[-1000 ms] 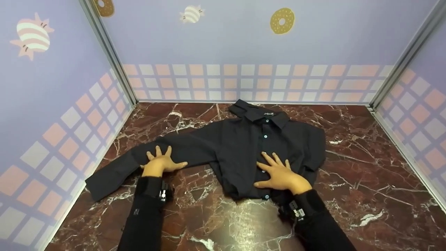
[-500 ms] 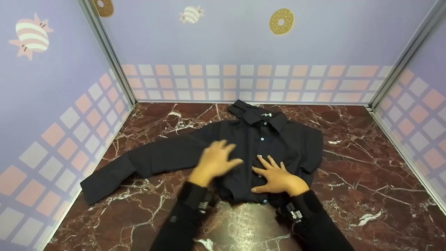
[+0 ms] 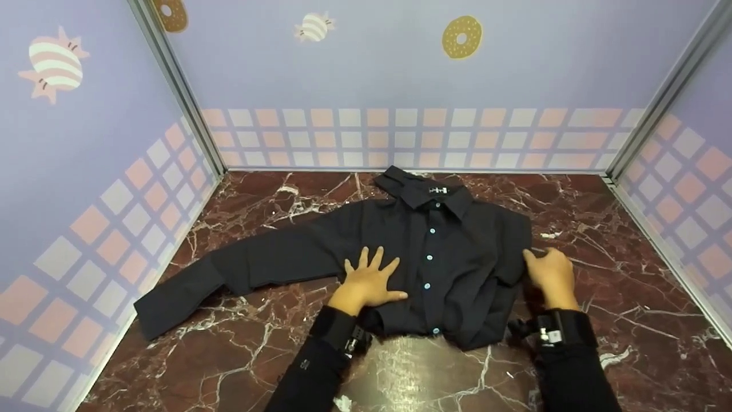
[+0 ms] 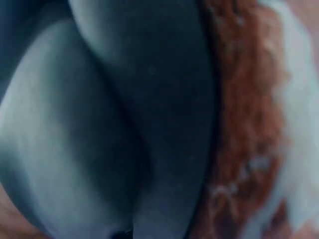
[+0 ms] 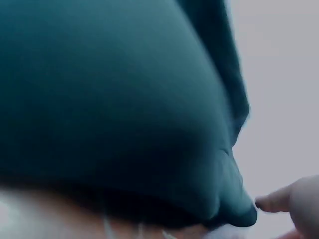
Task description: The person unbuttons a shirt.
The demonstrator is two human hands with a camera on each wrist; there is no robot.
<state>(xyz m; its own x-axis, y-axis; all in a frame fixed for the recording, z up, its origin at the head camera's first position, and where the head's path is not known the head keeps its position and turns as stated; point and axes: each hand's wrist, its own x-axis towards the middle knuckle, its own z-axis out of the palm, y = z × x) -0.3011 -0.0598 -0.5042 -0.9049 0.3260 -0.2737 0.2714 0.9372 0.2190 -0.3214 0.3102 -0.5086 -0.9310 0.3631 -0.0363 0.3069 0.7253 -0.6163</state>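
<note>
Head view: a black, collared, long-sleeved cloth shirt (image 3: 474,240) lies on the dark red, white-veined, marble-patterned desk (image 3: 194,372), 1 sleeve (image 3: 286,252) stretched out leftward; the left hand (image 3: 369,284) rests spread on its front; the right hand (image 3: 552,277) is at its right edge, whether pinching cloth I cannot tell.

Bright, even light across the head view, a pale glare blazing off the near counter (image 3: 400,369), back wall (image 3: 366,68) softly lit, now the left wrist view, dim, blue-green, badly blurred, the right one hazy too, shirt (image 3: 457,246) sinking into shadow underneath.
</note>
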